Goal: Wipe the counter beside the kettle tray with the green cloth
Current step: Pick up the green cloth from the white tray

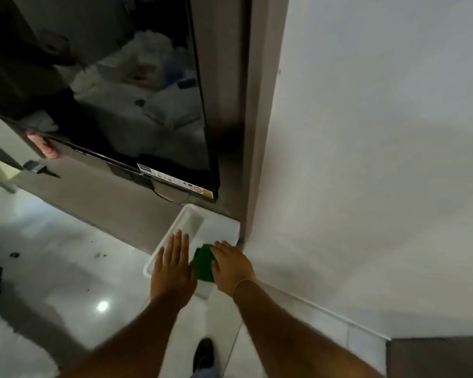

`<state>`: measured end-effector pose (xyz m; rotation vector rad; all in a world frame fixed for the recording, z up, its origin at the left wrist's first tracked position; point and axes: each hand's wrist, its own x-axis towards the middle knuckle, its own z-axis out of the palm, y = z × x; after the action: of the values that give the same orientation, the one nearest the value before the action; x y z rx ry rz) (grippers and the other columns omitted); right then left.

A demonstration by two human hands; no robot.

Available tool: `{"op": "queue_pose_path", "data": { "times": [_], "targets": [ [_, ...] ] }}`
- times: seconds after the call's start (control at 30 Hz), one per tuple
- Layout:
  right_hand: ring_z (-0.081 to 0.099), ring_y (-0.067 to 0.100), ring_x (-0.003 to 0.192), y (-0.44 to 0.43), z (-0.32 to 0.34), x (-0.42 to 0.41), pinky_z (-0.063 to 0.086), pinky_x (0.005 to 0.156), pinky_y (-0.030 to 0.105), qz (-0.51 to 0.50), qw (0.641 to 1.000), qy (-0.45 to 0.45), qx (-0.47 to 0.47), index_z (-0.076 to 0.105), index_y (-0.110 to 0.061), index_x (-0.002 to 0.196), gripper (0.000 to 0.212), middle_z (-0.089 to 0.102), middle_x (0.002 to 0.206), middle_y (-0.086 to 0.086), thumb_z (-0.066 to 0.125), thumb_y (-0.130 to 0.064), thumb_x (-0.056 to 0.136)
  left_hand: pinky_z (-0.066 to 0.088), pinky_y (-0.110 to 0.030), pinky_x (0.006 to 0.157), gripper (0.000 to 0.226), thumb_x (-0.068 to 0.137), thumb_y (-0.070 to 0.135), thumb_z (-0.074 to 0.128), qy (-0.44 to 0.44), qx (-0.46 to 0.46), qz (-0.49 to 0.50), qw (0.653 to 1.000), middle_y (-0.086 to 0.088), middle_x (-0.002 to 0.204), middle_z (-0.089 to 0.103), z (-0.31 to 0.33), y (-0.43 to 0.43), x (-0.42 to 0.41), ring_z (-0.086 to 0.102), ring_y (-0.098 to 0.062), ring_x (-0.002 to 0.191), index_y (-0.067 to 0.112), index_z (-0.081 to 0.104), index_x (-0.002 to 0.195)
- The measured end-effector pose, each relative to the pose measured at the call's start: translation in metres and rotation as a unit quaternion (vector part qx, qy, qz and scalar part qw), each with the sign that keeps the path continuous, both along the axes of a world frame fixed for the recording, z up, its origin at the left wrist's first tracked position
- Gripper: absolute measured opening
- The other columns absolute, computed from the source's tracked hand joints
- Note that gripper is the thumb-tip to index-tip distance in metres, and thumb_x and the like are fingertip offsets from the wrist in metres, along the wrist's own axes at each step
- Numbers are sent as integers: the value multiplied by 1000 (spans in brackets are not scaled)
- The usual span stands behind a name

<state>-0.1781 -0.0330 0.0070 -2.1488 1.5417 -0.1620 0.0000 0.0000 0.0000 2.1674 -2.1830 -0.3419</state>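
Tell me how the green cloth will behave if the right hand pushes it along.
The cloth looks soft and rumpled, so it will probably bunch rather than slide stiffly. The right hand presses flat on it, which should drag it along. It looks light.

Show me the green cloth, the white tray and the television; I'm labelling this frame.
green cloth [202,264], head view, middle of the visible fabric between the hands.
white tray [172,226], head view, left rim.
television [137,105], head view, centre of the dark screen.
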Motion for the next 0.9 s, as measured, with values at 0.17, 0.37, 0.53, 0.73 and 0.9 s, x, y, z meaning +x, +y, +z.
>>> {"op": "queue_pose_path", "data": {
  "times": [0.17, 0.37, 0.53, 0.73, 0.9],
  "targets": [
    [25, 29, 160, -26, -43, 36, 17, 130, 47, -38, 995, 68, 61, 35, -20, 161, 64, 33, 171, 6, 56, -35, 102, 16, -58, 134, 74, 109, 47, 26, 17, -6, -47, 999, -14, 178, 7, -41, -31, 27, 10, -35, 166, 12, 12, 172],
    [7, 30, 164, -57, -68, 60, 12, 133, 50, -58, 982, 104, 146, 16, -15, 167, 93, 10, 176, 11, 71, -37, 95, 0, -50, 138, 77, 112, 47, 28, 9, 59, -72, 996, -11, 182, -13, -80, -52, 34, -15, -28, 168, 20, -16, 170],
    [13, 38, 162, -66, -78, 67, 14, 133, 52, -51, 970, 176, 159, 9, -10, 167, 100, 14, 173, 19, 67, -48, 95, -5, -48, 137, 80, 107, 57, 7, 13, 85, -44, 995, -10, 180, -21, -79, -66, 27, -17, -27, 167, 16, -15, 172],
    [39, 37, 148, -75, -79, 82, 22, 129, 53, -70, 969, 174, 158, 28, -8, 160, 89, 41, 157, 19, 72, -42, 91, -6, -46, 136, 77, 109, 53, 14, 12, 77, -66, 995, -9, 179, -21, -84, -67, 32, -16, -27, 167, 17, -14, 171],
    [59, 34, 128, -98, -70, 85, 41, 117, 52, -98, 956, 185, 206, 53, -16, 138, 59, 63, 133, 11, 77, -39, 90, -4, -51, 136, 89, 109, 25, 47, -25, 62, -116, 991, -9, 179, -21, -87, -63, 39, -16, -30, 167, 19, -18, 170]
  ]
}}
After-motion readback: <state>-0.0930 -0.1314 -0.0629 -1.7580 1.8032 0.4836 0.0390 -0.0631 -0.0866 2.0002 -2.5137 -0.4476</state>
